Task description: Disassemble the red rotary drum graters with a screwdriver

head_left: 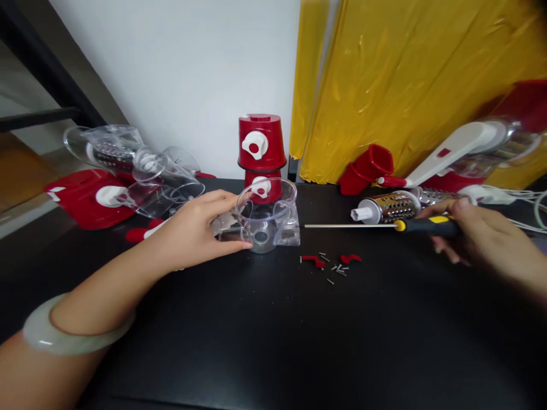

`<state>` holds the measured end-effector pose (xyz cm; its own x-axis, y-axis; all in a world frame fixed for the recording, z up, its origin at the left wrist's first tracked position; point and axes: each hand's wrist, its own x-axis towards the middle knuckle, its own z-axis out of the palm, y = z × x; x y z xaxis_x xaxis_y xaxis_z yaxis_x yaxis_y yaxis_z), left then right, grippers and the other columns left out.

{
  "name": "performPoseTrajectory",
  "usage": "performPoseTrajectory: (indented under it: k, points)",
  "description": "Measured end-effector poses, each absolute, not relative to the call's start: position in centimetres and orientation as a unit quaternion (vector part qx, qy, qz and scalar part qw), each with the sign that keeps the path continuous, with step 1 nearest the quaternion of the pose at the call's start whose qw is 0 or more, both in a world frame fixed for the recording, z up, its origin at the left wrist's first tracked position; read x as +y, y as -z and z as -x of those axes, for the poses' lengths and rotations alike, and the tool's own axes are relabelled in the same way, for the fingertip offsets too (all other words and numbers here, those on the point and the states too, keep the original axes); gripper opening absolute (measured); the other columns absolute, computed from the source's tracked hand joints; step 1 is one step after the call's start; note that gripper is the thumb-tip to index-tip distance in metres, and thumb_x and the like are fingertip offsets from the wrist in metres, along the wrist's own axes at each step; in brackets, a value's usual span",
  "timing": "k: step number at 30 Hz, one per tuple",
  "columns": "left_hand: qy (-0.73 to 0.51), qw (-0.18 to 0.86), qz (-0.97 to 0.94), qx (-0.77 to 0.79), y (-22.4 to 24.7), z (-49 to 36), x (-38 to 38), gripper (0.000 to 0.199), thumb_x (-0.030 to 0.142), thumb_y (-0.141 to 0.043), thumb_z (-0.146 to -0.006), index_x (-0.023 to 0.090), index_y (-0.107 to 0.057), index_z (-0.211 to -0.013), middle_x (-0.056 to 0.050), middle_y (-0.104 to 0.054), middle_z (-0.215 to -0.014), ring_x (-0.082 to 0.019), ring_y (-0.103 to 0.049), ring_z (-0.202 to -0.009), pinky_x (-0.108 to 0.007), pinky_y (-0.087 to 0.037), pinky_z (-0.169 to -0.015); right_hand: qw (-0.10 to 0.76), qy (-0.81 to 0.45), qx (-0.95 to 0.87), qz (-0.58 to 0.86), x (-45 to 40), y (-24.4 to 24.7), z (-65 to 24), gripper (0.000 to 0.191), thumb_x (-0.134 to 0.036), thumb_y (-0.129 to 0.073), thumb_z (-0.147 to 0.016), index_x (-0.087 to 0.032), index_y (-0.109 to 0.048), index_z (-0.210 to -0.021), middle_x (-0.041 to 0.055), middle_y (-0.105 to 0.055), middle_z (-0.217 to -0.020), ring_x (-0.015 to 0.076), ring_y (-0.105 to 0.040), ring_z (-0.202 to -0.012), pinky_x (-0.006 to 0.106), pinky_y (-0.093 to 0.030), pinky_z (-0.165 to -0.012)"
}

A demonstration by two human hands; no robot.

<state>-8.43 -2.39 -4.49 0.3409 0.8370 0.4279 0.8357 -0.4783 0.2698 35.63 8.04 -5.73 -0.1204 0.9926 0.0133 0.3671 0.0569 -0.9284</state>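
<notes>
The left hand (199, 226) clasps the clear housing (273, 225); the right hand (485, 232) grips the screwdriver (412, 226). Screw work seems underway; turning calls for a straight shaft.

One screwdriver (427, 226), perhaps nine screws (341, 272).

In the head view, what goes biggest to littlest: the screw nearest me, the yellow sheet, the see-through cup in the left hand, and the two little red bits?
1. Yellow sheet
2. See-through cup
3. Left red bit and right red bit: too alike to rank
4. Nearest screw
</notes>
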Motion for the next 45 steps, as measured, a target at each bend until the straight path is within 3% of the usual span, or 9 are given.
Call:
performPoseTrajectory:
  k: [4,11,14,16,18,21,25,32,45]
  points:
    - [-0.259,-0.008,-0.818,0.513,4.4,8.4,-2.4,0.074,0.052,-0.077,-0.077,0.019,-0.056,-0.140,-0.010,-0.065,-0.113,-0.024,-0.064,-0.101,-0.037,-0.051,-0.090,0.451,-0.406,-0.597,0.524,8.0,5.5,-35.9,0.056,-0.070,-0.083,-0.053,-0.025,-0.067,-0.082,-0.0022,-0.059,-0.078,0.0070,-0.051,-0.059,0.014,-0.050,-0.048]
    - [-0.246,0.001,-0.810,0.532,4.5,8.9,-2.3,0.078,0.056,-0.075,-0.078,0.021,-0.053,-0.143,-0.010,-0.064,-0.116,-0.024,-0.063,-0.101,-0.038,-0.052,-0.092,0.474,-0.545,-0.575,0.384,7.9,5.4,-36.0,0.053,-0.038,-0.092,-0.055,-0.031,-0.070,-0.102,-0.0013,-0.065,-0.092,0.0114,-0.065,-0.077,0.019,-0.057,-0.072]
    - [-0.240,0.000,-0.810,0.536,4.4,8.9,-2.3,0.075,0.057,-0.074,-0.078,0.022,-0.054,-0.141,-0.010,-0.064,-0.116,-0.024,-0.064,-0.102,-0.039,-0.052,-0.092,0.427,-0.534,-0.604,0.409,8.2,5.8,-36.2,0.050,-0.067,-0.076,-0.066,-0.025,-0.071,-0.094,0.0028,-0.066,-0.073,0.0148,-0.061,-0.057,0.024,-0.054,-0.050]
    - [-0.236,-0.001,-0.809,0.539,4.4,8.8,-2.4,0.074,0.056,-0.074,-0.078,0.023,-0.054,-0.141,-0.010,-0.065,-0.116,-0.024,-0.064,-0.101,-0.040,-0.053,-0.091,0.397,-0.505,-0.619,0.452,8.2,5.9,-36.2,0.065,-0.083,-0.054,-0.074,-0.022,-0.069,-0.086,0.0012,-0.056,-0.052,0.0127,-0.047,-0.039,0.023,-0.040,-0.035]
    - [-0.232,-0.002,-0.808,0.542,4.3,8.7,-2.5,0.074,0.056,-0.074,-0.079,0.025,-0.053,-0.142,-0.009,-0.065,-0.117,-0.024,-0.064,-0.101,-0.041,-0.054,-0.091,0.400,-0.471,-0.627,0.475,8.0,5.8,-36.0,0.059,-0.079,-0.054,-0.078,-0.022,-0.066,-0.085,-0.0029,-0.047,-0.045,0.0091,-0.038,-0.036,0.019,-0.032,-0.034]
    - [-0.227,-0.003,-0.808,0.544,4.3,8.7,-2.6,0.074,0.055,-0.075,-0.079,0.027,-0.051,-0.144,-0.009,-0.064,-0.118,-0.024,-0.064,-0.102,-0.040,-0.054,-0.091,0.446,-0.448,-0.618,0.467,7.5,5.1,-35.5,0.042,-0.060,-0.079,-0.069,-0.024,-0.066,-0.087,-0.0031,-0.054,-0.058,0.0098,-0.049,-0.048,0.019,-0.041,-0.043]
    - [-0.225,0.000,-0.809,0.544,4.4,8.9,-2.6,0.075,0.053,-0.075,-0.079,0.028,-0.049,-0.145,-0.008,-0.063,-0.118,-0.023,-0.063,-0.102,-0.038,-0.054,-0.090,0.464,-0.460,-0.593,0.471,7.4,4.6,-35.4,0.053,-0.052,-0.090,-0.050,-0.025,-0.071,-0.092,0.0017,-0.066,-0.076,0.0147,-0.060,-0.061,0.023,-0.053,-0.053]
    - [-0.234,0.013,-0.806,0.543,4.4,8.7,-2.6,0.070,0.052,-0.076,-0.078,0.027,-0.054,-0.140,-0.007,-0.064,-0.117,-0.023,-0.064,-0.102,-0.037,-0.054,-0.091,0.369,-0.452,-0.598,0.549,8.7,6.5,-37.0,0.063,-0.081,-0.065,-0.065,-0.023,-0.068,-0.088,0.0006,-0.057,-0.054,0.0121,-0.044,-0.039,0.023,-0.039,-0.033]
    - [-0.230,0.025,-0.806,0.544,4.6,8.9,-2.6,0.077,0.053,-0.077,-0.078,0.030,-0.048,-0.145,-0.007,-0.063,-0.118,-0.024,-0.062,-0.108,-0.037,-0.052,-0.094,0.470,-0.400,-0.524,0.587,9.1,7.1,-37.2,0.048,-0.072,-0.076,-0.058,-0.029,-0.074,-0.077,0.0036,-0.064,-0.078,0.0139,-0.059,-0.058,0.018,-0.055,-0.045]
